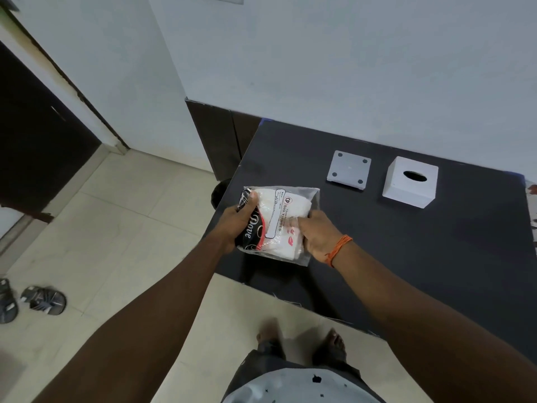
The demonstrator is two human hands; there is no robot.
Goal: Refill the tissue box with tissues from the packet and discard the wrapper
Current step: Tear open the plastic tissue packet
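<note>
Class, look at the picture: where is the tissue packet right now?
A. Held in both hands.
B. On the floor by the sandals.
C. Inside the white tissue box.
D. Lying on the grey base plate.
A: the left hand grips one side of the tissue packet, and the right hand pinches its other side.

A home room: sandals [43,301] lie on pale floor tiles [130,222] near a door [35,135].
</note>
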